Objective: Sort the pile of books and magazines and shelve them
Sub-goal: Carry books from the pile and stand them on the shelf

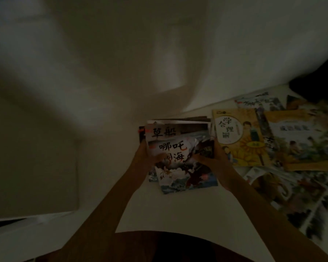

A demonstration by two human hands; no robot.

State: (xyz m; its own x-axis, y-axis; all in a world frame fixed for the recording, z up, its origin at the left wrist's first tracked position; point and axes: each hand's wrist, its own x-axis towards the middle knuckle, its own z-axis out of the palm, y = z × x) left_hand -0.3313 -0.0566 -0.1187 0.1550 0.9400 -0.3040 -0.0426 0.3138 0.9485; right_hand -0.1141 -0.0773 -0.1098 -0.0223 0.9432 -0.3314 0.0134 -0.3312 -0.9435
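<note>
A small stack of thin picture books (180, 148) lies on the pale surface in front of me. Its top book has a white and blue cover with black Chinese characters and a dark figure. My left hand (150, 154) grips the stack's left edge, thumb on the cover. My right hand (210, 157) grips the right edge, thumb laid across the top cover. To the right, a yellow book (239, 137) and an orange-bordered book (303, 140) lie on a loose pile.
More picture books and magazines (295, 195) spread over the surface at the lower right, blurred. A white wall (121, 53) rises behind. A dark object (320, 82) sits at the far right. A white box-like surface (32, 167) stands at the left.
</note>
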